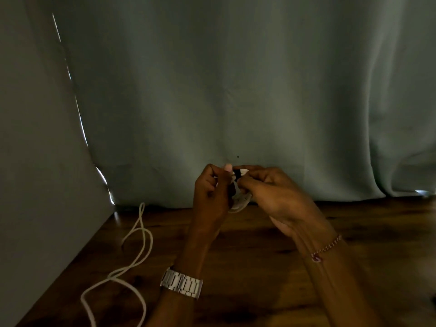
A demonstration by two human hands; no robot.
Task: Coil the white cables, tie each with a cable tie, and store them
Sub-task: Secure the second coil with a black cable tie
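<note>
Both my hands are raised above the wooden table (pixel 259 267) and meet around a small coiled white cable (pixel 239 201). My left hand (pixel 210 194) grips the coil's left side with curled fingers. My right hand (pixel 271 190) pinches a black cable tie (pixel 237 173) wrapped round the top of the coil. Most of the coil is hidden between my palms. A second white cable (pixel 132 263) lies loose and uncoiled on the table at the left.
A grey-green curtain (pixel 236 90) hangs right behind the table's far edge. A pale wall (pixel 35 161) borders the table on the left. I wear a metal watch (pixel 181 285) on my left wrist and a thin bracelet (pixel 326 247) on my right.
</note>
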